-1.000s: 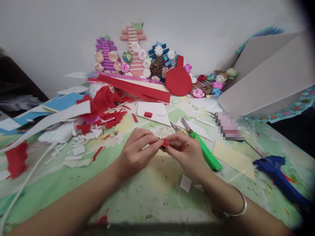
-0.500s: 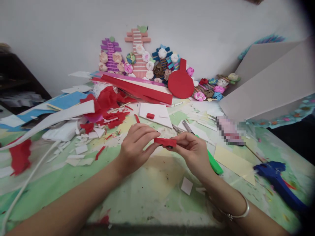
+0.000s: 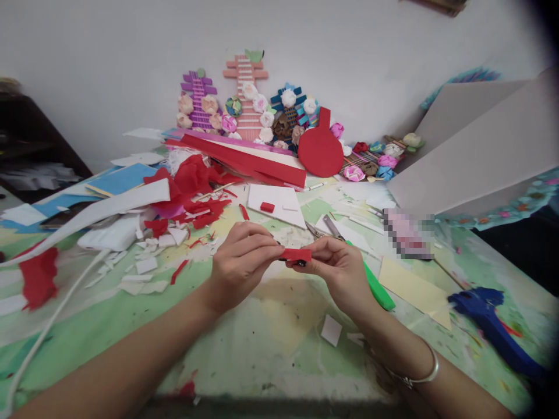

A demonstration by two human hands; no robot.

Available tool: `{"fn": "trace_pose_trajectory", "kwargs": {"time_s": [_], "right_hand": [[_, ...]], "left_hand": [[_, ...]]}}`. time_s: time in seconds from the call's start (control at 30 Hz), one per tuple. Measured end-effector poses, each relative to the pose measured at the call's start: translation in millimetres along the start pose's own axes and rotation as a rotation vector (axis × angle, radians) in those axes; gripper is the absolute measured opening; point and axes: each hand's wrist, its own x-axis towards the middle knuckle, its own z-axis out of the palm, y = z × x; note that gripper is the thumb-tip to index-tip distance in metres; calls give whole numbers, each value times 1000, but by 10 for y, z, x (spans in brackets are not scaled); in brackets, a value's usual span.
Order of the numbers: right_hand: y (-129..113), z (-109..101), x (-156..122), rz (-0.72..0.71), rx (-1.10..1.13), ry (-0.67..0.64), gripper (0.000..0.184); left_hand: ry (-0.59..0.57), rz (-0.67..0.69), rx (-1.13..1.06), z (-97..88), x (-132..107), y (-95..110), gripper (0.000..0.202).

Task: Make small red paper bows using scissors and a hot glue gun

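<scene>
Both hands pinch one small red strip (image 3: pixel 297 255), perhaps paper or felt, above the middle of the table. My left hand (image 3: pixel 244 262) grips its left end, with fingertips covering part of it. Thumb and fingers of my right hand (image 3: pixel 338 265) close on the right end. Just beyond the hands lies a white board piece (image 3: pixel 276 196) with a small red block (image 3: pixel 267 207) on it. Scissors (image 3: pixel 315 230) and a green-handled cutter (image 3: pixel 379 288) lie close to my right hand. Near the front is a small white square (image 3: pixel 331 330).
Red scraps (image 3: pixel 192 180) and white offcuts (image 3: pixel 146 266) litter the left side, with a white cable (image 3: pixel 56 326) running forward. A blue glue gun (image 3: pixel 493 320) lies at the right. A red round shape with a neck (image 3: pixel 321 150) leans at the back. Grey board panels (image 3: pixel 471 139) stand right.
My left fingers have slid right over the red strip, so less of it shows. The strip sits slightly lower, and the view has shifted a little.
</scene>
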Motion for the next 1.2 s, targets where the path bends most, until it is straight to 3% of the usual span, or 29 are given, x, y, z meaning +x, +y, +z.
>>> {"fn": "trace_pose_trajectory", "kwargs": {"time_s": [0.47, 0.67, 0.77, 0.9, 1.0, 1.2], "right_hand": [[26, -57, 35, -34, -10, 40, 21], [30, -66, 34, 19, 26, -15, 20], [44, -91, 45, 79, 67, -29, 20], [67, -125, 74, 102, 69, -4, 22], [77, -134, 91, 99, 48, -3, 23], [92, -159, 109, 136, 54, -25, 25]], "left_hand": [[-6, -65, 10, 20, 26, 22, 8], [-9, -103, -84, 37, 11, 12, 9], [-39, -267, -186, 34, 19, 17, 6], [-121, -669, -397, 26, 42, 29, 7], [-151, -894, -538, 34, 51, 27, 10], [-132, -1075, -617, 53, 61, 1, 16]]}}
